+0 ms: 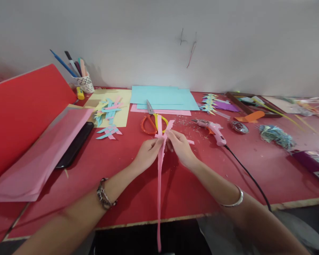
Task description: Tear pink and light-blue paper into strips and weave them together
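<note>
Both my hands meet over the middle of the red table, pinching pink paper strips [160, 177]. One long strip hangs down past the table's front edge. My left hand [149, 150] is closed on it, thumb on top. My right hand [181, 147] is closed on the same paper near its upper end, where shorter ends stick up; one has a jagged edge. Just behind the fingers lie scissors [150, 108] with red and yellow handles, partly hidden by the paper. Small pink scraps [190, 142] lie beside my right hand.
Right of my hands rests a pink glue gun [214, 131] with a black cord. Cut strips [108, 109] lie at the left, near a black phone [77, 145] under pink sheets [42, 156]. Blue sheets [164, 97] sit at the back; a pen cup [85, 83] stands back left.
</note>
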`<action>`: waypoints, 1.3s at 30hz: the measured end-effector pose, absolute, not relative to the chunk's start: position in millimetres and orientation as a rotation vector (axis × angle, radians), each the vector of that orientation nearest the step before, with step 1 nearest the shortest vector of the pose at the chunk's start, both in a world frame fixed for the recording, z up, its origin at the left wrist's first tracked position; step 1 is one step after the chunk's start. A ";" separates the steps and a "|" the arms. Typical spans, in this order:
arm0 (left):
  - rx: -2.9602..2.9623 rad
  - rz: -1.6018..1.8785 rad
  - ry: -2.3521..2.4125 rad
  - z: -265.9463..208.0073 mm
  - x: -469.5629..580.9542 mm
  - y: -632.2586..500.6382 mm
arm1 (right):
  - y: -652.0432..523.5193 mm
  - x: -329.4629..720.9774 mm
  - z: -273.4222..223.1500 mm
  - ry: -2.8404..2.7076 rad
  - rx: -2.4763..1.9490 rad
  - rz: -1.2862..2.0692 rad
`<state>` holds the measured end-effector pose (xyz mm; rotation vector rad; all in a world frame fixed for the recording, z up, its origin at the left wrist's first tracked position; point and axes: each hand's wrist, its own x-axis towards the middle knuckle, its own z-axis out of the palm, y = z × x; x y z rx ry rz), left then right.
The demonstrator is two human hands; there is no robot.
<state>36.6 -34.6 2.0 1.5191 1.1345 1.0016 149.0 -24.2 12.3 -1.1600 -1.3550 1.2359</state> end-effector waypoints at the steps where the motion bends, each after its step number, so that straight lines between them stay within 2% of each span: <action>1: 1.526 1.014 1.151 2.2 36.3 -35.2 | -24.4 149.0 12.5 -1.395 -1.162 1.246; 12: 1.467 1.188 1.301 4.1 33.8 -34.5 | -24.3 148.7 8.6 -1.483 -1.215 1.174; 19: 1.541 0.990 1.135 5.3 35.7 -34.9 | -22.4 150.8 7.9 -1.316 -1.185 1.153; 25: 1.592 1.052 1.213 2.4 34.0 -35.9 | -25.5 149.8 12.5 -1.526 -1.178 1.205; 33: 1.478 1.178 1.339 3.9 32.7 -34.1 | -26.3 149.1 12.0 -1.501 -1.222 1.185; 39: 1.521 0.995 1.106 2.7 35.1 -34.2 | -23.6 149.6 11.1 -1.329 -1.210 1.178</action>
